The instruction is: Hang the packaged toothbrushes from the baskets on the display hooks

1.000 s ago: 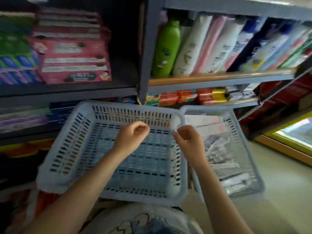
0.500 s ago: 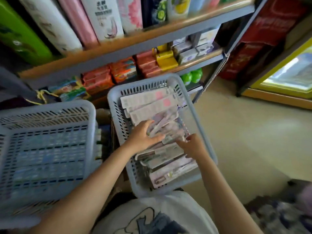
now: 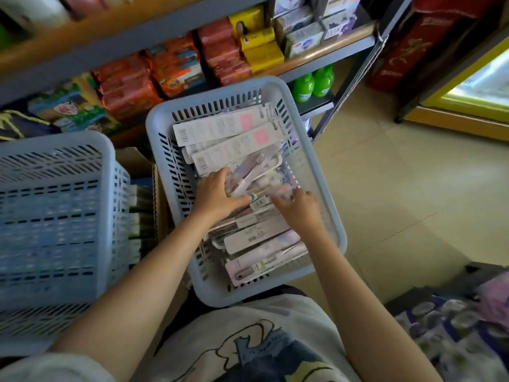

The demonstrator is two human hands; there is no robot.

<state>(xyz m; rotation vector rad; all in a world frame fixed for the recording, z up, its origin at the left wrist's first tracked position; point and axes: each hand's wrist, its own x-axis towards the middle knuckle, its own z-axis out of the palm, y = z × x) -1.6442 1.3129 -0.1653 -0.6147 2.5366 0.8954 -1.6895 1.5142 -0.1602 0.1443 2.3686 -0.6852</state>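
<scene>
Both hands' grip on packaged toothbrushes, basket over tiled floor.

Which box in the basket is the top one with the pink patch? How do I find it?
Find the grey basket full of toothbrush packs, right of the empty basket. Look at its far end, by the shelf. The top pack lies flat across, nearest the rim, white with a pink square; a similar pack lies just below it.
</scene>
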